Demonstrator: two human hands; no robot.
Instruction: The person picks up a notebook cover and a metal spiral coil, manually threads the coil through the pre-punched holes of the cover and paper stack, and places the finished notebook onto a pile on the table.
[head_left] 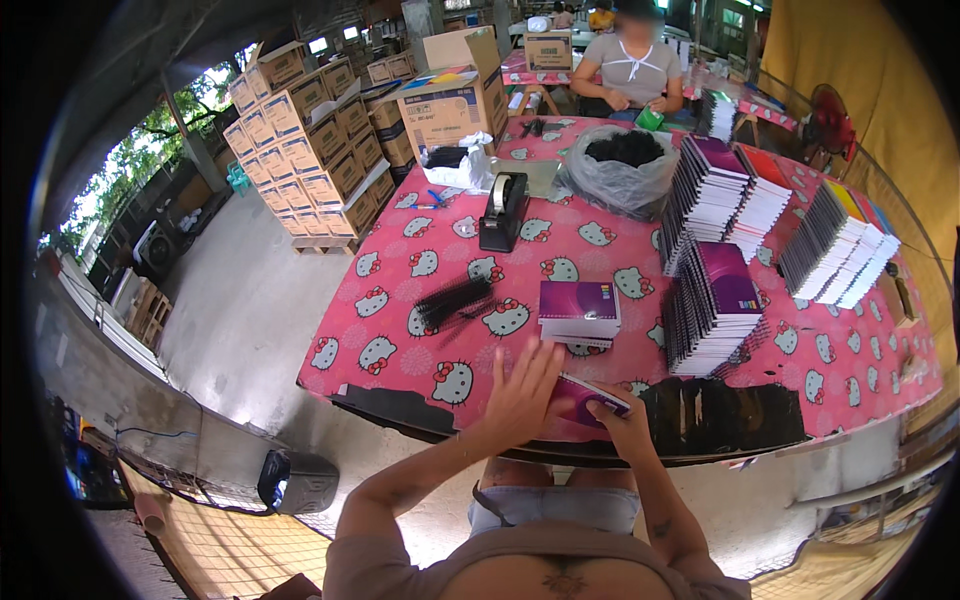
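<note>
At the table's near edge lies a purple-covered notebook (582, 404), its white page edges showing. My right hand (626, 422) grips its right side, thumb on top of the cover. Fingers stretched and apart, my left hand (526, 392) is at the notebook's left side; its palm side is hidden, so I cannot tell whether it presses on the notebook. Just beyond, a small stack of purple notebooks (578, 306) rests on the pink patterned table (410, 345). A loose bunch of black binding coils (455, 300) is farther left.
Tall piles of spiral-bound notebooks (712, 310) stand on the right, with more notebooks (835, 245) beyond. A black tape dispenser (504, 212) and a plastic bag of black coils (618, 175) sit farther back. Across the table, a person (632, 80) handles something green. Stacked cartons (310, 150) stand left.
</note>
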